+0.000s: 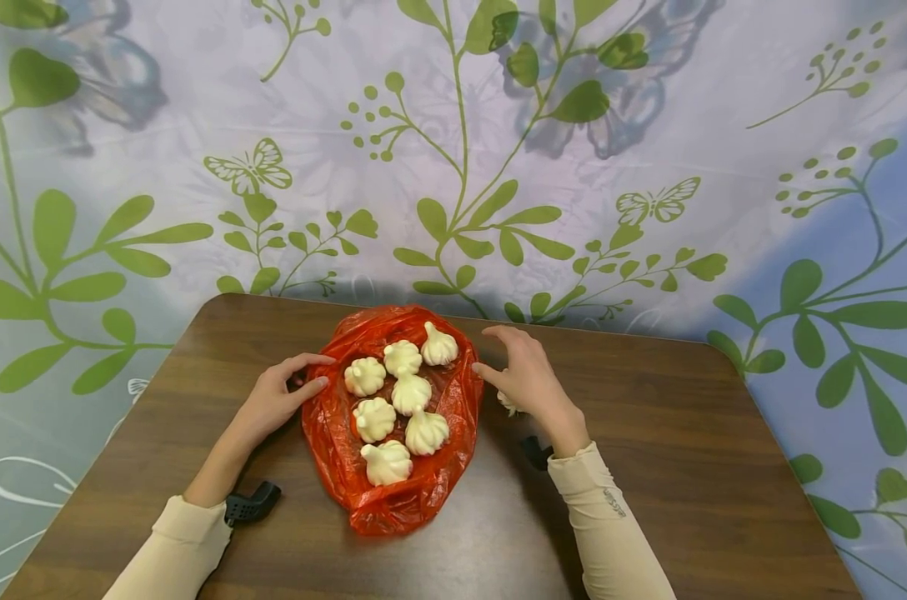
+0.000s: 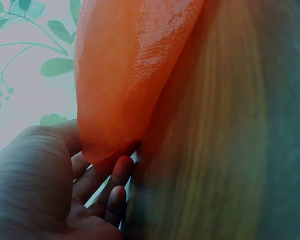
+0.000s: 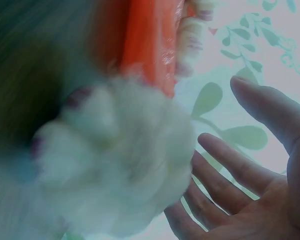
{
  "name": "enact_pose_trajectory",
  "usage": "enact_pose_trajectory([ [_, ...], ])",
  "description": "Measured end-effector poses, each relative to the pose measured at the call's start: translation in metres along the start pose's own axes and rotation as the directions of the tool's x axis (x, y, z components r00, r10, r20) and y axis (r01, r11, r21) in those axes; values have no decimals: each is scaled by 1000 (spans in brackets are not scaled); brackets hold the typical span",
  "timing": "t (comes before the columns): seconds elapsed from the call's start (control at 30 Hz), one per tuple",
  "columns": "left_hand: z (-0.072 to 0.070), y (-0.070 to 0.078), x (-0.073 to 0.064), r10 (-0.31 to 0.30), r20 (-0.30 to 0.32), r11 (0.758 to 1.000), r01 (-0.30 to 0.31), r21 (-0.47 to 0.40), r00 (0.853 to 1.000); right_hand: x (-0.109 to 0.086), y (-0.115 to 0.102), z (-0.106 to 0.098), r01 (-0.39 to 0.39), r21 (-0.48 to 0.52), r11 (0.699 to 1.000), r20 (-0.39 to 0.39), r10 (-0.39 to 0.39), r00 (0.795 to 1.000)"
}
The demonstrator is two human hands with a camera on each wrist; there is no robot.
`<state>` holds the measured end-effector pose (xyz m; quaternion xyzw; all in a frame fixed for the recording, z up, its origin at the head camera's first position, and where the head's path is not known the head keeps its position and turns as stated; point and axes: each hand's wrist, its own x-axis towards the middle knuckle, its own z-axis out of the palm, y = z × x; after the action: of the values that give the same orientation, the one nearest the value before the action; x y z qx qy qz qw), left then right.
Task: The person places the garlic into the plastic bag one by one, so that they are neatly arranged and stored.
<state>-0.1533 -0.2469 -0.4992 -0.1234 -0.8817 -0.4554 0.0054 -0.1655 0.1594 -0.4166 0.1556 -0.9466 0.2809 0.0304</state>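
Note:
An opened-out red plastic bag (image 1: 326, 433) lies on the table, its rim spread around several white garlic bulbs (image 1: 387, 462). At its left edge is my left hand (image 1: 277, 396), thumb and index finger apart and touching the plastic; the left wrist view shows loosely bent fingers (image 2: 115, 172) against the bag. My right hand (image 1: 532, 379) hovers by the right rim, fingers spread, thumb tip at the plastic. One more garlic bulb (image 3: 120, 160), blurred in the right wrist view, is outside the bag; in the head view it is mostly hidden beneath that hand.
The brown wooden table (image 1: 671, 467) ends at a back edge just behind the bag. Beyond it hangs a patterned cloth (image 1: 453, 150) with green leaves and butterflies. A black wrist device (image 1: 253, 502) is on the left wrist, another (image 1: 536, 452) on the right.

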Motion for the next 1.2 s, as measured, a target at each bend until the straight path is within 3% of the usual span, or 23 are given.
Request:
enact_pose_trajectory([
  [0.33, 1, 0, 0, -1, 7, 1000, 2, -10, 1000, -18, 40, -27, -1, -34, 999, -42, -1, 999],
  [0.63, 1, -1, 0, 0, -2, 1000, 0, -12, 1000, -37, 76, -47, -64, -66, 996, -73, 59, 996],
  [0.87, 1, -1, -1, 6, -2, 1000, -6, -9, 1000, -44, 74, -49, -85, -54, 995, -74, 80, 994],
  [1.2, 2, -2, -1, 4, -3, 1000, -4, -17, 1000, -42, 58, -30, -162, 17, 987, -64, 163, 985],
])
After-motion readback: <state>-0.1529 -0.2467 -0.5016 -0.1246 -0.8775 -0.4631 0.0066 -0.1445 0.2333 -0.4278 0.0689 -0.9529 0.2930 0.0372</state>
